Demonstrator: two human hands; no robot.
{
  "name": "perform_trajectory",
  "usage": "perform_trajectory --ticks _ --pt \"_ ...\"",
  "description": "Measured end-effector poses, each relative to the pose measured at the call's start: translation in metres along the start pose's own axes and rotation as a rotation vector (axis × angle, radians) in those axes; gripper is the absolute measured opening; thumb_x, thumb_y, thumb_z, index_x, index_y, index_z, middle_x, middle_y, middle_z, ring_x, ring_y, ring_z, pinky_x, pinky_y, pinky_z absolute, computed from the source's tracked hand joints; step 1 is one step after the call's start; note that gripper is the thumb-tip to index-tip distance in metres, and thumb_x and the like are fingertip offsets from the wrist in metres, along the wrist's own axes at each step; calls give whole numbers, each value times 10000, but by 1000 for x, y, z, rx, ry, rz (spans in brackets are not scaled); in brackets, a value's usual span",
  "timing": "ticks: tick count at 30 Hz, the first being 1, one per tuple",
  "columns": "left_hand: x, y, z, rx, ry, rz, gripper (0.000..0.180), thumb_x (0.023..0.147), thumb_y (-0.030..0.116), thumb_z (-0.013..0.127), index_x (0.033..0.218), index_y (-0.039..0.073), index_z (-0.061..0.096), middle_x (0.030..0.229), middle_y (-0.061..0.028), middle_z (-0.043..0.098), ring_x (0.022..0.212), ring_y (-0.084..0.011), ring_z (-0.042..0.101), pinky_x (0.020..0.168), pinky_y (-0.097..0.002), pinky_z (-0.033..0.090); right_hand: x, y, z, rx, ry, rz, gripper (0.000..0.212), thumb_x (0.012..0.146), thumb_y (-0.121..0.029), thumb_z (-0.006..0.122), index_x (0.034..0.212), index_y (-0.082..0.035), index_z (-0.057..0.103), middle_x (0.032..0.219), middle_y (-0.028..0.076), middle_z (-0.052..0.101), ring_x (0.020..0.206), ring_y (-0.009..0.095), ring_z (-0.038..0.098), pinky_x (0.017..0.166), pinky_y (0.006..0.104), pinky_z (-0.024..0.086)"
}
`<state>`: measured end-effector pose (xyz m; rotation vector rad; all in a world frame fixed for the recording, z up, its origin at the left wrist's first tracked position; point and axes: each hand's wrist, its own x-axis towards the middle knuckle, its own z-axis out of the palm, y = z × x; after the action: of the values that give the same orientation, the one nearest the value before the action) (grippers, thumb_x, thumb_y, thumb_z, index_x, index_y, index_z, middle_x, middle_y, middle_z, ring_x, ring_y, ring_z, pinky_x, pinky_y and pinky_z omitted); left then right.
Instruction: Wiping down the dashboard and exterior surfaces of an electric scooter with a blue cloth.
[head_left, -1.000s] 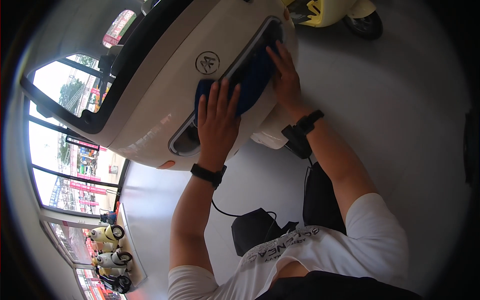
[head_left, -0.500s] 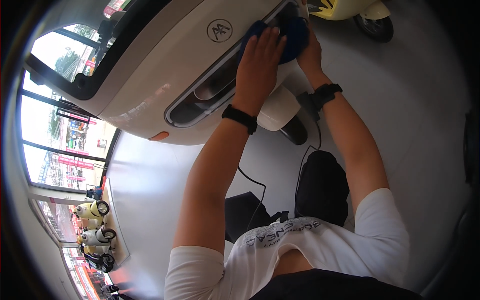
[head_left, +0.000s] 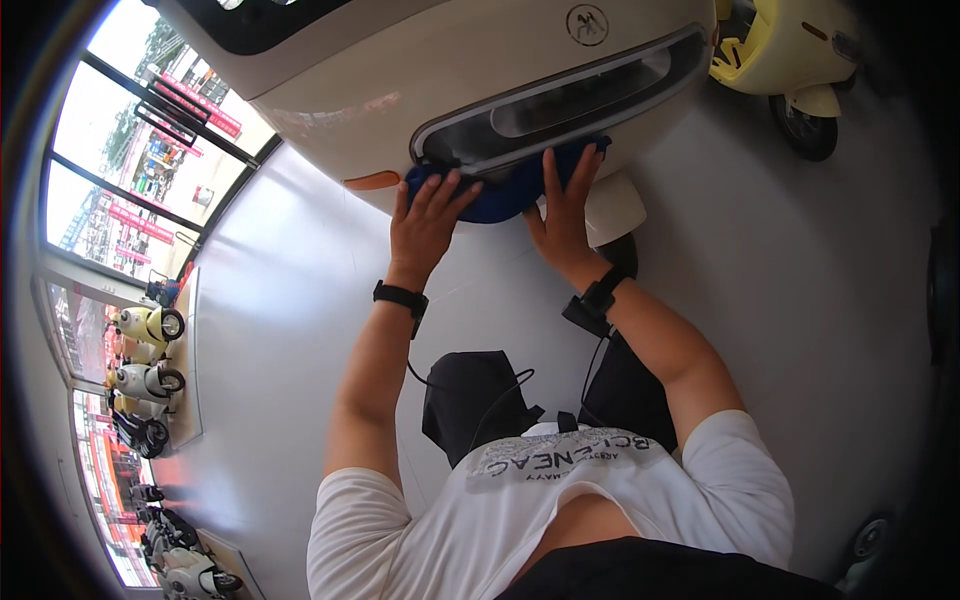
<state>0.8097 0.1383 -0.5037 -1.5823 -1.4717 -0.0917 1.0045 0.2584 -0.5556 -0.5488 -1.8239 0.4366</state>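
Observation:
A bunched blue cloth (head_left: 505,193) lies against the cream body of a small vehicle (head_left: 350,125), along the lower edge of its long dark light panel (head_left: 560,105). My left hand (head_left: 425,228) holds the cloth's left end near the orange reflector (head_left: 372,181), fingers spread over it. With its fingers on the cloth's right part, my right hand (head_left: 565,222) presses it to the body below the panel. The thumb side of that hand is turned toward my left. Each wrist wears a black strap, and thin black cables hang from them.
A cream fender (head_left: 614,208) with a dark wheel sits under the vehicle, near my right forearm. Far right stands a yellow scooter (head_left: 785,60). Several scooters (head_left: 145,380) line the left side by glass doors (head_left: 150,150). My dark-clad knees are below my hands.
Both hands and the blue cloth have moved left and down along the light panel, from its far right end to its lower left edge. My hands are farther apart, and my view has shifted.

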Motion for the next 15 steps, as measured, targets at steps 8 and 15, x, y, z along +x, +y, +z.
perform_trajectory --ticks 8,15 --pt "70 -103 -47 -113 163 -269 842 732 77 711 1475 287 373 1545 -19 356 1408 -236 356 1169 -521 223 100 -47 -15 -350 -13 -367 810 831 -304 703 1522 -225 288 1596 183 103 1460 447 17 1071 717 153" --pt "96 -199 -49 -320 213 -502 692 899 -18 497 1525 135 247 1570 -149 262 1450 -345 247 1188 -527 194 227 -129 8 -512 66 -626 679 864 -239 659 1482 -232 376 1551 188 248 1398 493 202 1119 643 156"
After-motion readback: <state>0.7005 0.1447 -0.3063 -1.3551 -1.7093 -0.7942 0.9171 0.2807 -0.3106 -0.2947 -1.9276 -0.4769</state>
